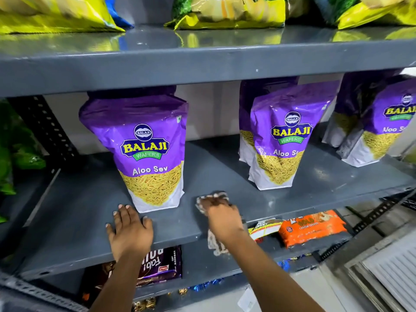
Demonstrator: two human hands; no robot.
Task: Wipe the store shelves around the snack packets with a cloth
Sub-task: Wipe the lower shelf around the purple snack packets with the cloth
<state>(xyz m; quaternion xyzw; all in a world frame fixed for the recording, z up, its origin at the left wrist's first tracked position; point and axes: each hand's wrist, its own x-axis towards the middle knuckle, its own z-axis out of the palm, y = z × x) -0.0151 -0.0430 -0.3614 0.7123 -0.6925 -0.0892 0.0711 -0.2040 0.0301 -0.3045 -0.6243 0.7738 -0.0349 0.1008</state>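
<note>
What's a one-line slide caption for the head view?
Right hand wipes grey shelf with cloth between purple Aloo Sev packets; left hand rests flat.

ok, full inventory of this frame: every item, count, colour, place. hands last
Aloo Sev packets: three front packets in view, more behind the middle and right ones, purple and white; standing on the middle shelf.
Middle shelf: one, grey metal; centre of view.
Top shelf: one, grey; above.
Yellow-green bags: at least three; on the top shelf.
Green packets: count unclear; far left.
Orange biscuit pack: one; lower shelf, right.
Dark purple pack: one; lower shelf, below the left hand.
Cloth: one, pale patterned; on the middle shelf between the left and middle packets.
Left hand: flat on the shelf, by the left packet.
Right hand: pressing the cloth.
</note>
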